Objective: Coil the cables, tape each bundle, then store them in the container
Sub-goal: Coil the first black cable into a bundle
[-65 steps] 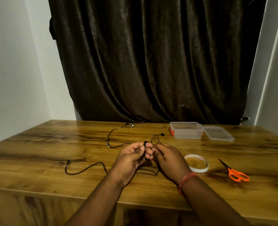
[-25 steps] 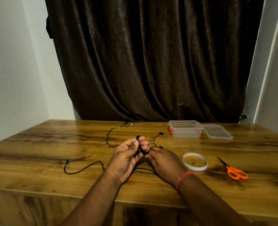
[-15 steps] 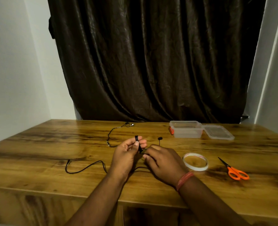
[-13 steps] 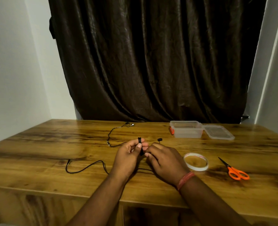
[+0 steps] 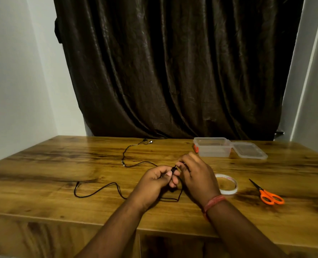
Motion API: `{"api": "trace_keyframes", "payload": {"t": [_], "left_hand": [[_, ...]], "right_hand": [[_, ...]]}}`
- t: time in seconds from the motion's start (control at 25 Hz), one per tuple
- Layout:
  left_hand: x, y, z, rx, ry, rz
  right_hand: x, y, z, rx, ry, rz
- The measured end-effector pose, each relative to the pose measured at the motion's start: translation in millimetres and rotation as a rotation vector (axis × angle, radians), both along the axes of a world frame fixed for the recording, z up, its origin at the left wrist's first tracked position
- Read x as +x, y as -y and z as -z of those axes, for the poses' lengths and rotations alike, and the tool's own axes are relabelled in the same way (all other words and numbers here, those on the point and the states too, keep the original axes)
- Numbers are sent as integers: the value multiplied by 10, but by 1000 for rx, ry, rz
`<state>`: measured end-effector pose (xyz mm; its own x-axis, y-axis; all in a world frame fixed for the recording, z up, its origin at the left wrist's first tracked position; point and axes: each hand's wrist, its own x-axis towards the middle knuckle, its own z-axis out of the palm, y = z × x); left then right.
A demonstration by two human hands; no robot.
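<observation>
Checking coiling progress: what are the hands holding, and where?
Both the left hand and right hand pinch the black earphone cable at its small wound section between their fingertips.

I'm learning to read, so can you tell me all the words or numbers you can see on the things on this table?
No text here can be read.
Tape roll: faint reddish marks on its inner rim, too small and blurred to read.
Clear container and its lid: no label visible.
Orange scissors: no writing visible.
Black cable: no writing visible.
</observation>
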<state>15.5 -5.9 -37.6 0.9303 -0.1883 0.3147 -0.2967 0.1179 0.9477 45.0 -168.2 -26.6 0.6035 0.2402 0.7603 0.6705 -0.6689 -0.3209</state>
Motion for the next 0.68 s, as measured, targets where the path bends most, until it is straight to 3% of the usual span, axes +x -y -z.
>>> {"api": "trace_keyframes", "payload": {"t": [0.28,0.4,0.56,0.68], "left_hand": [[-39,-71,-135,-429,-77,124],[-6,-98,-154,-556,-86,79],[47,-113,-161,-587,-51,-57],[80,-88,-129,-421,-15,-201]], "right_hand": [[59,-55,76,-173,-110,-48],[34,-102,78,-294,-103,-84],[-24,-132,59,-382,-61,-157],[-62,-125,38,-402,-22,-188]]}}
